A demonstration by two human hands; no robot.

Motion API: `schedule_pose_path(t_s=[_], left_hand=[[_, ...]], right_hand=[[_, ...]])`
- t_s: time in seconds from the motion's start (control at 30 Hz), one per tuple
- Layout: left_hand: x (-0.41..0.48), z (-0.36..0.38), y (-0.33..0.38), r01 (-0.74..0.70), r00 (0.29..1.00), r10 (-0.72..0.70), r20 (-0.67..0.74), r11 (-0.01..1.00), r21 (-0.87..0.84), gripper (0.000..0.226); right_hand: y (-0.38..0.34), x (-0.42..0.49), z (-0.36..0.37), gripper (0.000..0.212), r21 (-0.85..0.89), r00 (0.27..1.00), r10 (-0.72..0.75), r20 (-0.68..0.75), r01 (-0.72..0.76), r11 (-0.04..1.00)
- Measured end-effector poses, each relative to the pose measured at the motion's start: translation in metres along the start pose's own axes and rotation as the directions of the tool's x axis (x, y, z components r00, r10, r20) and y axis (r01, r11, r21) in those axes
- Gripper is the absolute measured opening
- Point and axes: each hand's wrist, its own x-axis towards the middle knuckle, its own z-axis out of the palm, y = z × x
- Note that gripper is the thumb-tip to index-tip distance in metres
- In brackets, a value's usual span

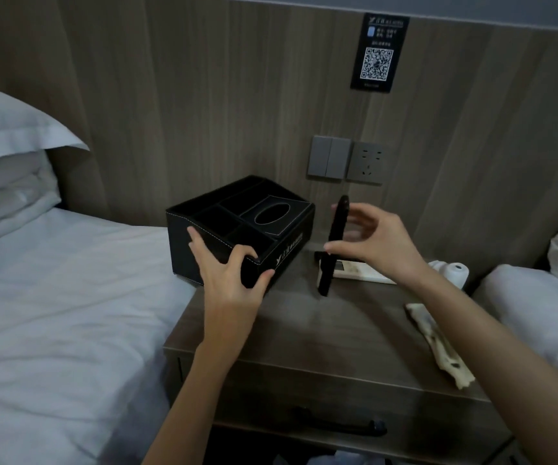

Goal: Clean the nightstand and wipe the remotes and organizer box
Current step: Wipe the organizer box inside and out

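A black organizer box (281, 226) with empty compartments and an oval tissue slot stands at the back left of the brown nightstand (321, 327). My left hand (227, 266) grips its near corner. My right hand (375, 243) holds a slim black remote (334, 236) upright between thumb and fingers, to the right of the box and above the nightstand top. A white remote (354, 271) lies flat behind it. A crumpled cream cloth (438, 344) lies on the right part of the nightstand.
A bed with white sheets and pillows (9, 142) borders the nightstand on the left, another white bed (536, 307) on the right. A white cylinder (457, 271) stands at the back right. Switches and a socket (346, 159) are on the wooden wall. The drawer handle (341, 424) faces me.
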Motion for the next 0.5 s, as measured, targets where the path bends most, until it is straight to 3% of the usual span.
schedule_pose_path(t_s=[0.1, 0.23, 0.4, 0.5], left_hand=[[0.001, -0.016, -0.001, 0.090, 0.994, -0.088, 0.072, 0.996, -0.018, 0.029], [0.004, -0.033, -0.006, 0.118, 0.989, -0.116, 0.097, 0.993, -0.022, 0.029], [0.008, -0.047, -0.020, 0.066, 0.993, -0.064, 0.100, 0.997, -0.025, 0.034], [0.010, -0.052, -0.028, 0.046, 0.995, -0.047, 0.089, 0.999, 0.006, 0.033]], right_hand=[[-0.026, 0.006, 0.012, 0.074, 0.109, 0.997, 0.018, -0.073, -0.010, 0.994], [-0.063, 0.016, 0.029, 0.055, 0.199, 0.994, -0.013, -0.107, 0.034, 0.979], [-0.078, 0.030, 0.047, 0.059, 0.059, 0.989, -0.077, -0.123, 0.084, 0.995], [-0.068, 0.028, 0.042, 0.061, -0.136, 0.993, -0.095, -0.063, 0.086, 0.987]])
